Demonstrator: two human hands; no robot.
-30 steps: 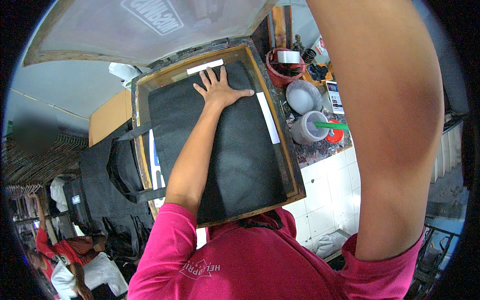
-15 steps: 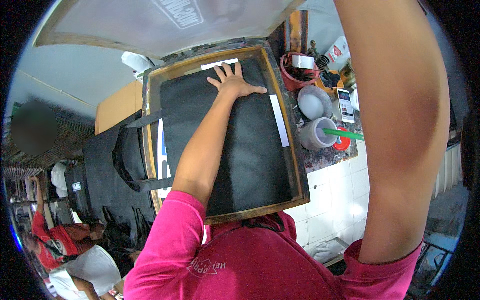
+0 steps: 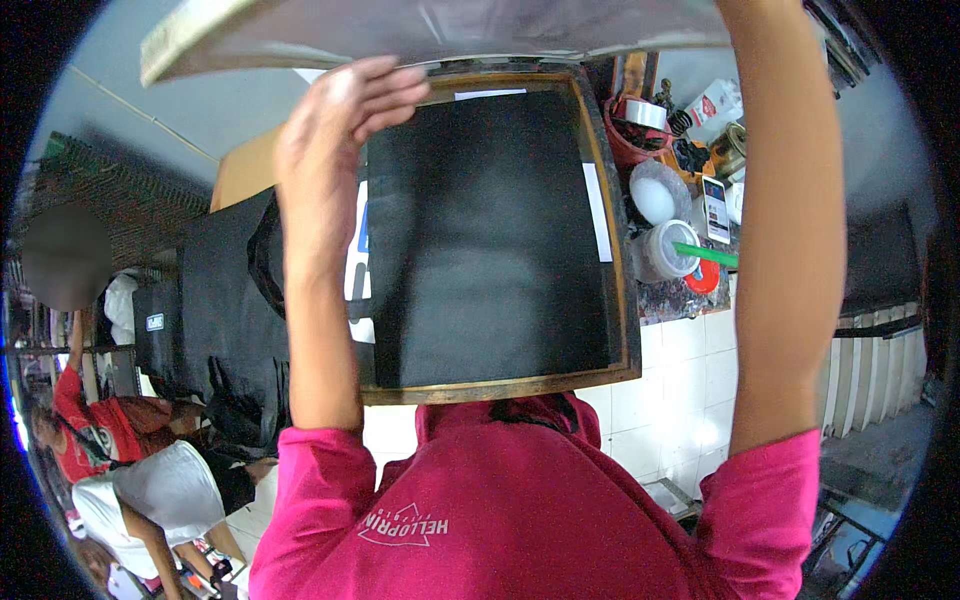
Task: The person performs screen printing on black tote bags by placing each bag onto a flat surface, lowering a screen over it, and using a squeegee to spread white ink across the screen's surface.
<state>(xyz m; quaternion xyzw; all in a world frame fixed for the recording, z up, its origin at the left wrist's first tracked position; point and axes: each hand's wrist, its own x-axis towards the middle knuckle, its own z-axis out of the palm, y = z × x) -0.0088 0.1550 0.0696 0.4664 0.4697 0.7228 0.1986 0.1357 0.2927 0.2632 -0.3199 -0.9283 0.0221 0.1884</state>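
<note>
Looks matt and soft in the black cloth (image 3: pixel 490 250), worn and rough-edged in the brown wooden frame (image 3: pixel 500 385), and smooth in the white strip (image 3: pixel 597 212), paper or plastic being hard to tell. Shows a faint sheen on the pale screen (image 3: pixel 480 32), rough, paint-stained mottling on the desk (image 3: pixel 665 308) and gloss on the white tiles (image 3: pixel 670 375). Appears as smooth plastic in the translucent tub (image 3: pixel 655 255) and green stick (image 3: pixel 707 255), matt cardboard in the brown sheet (image 3: pixel 243 172), plain cloth in the pink shirt (image 3: pixel 520 490).
</note>
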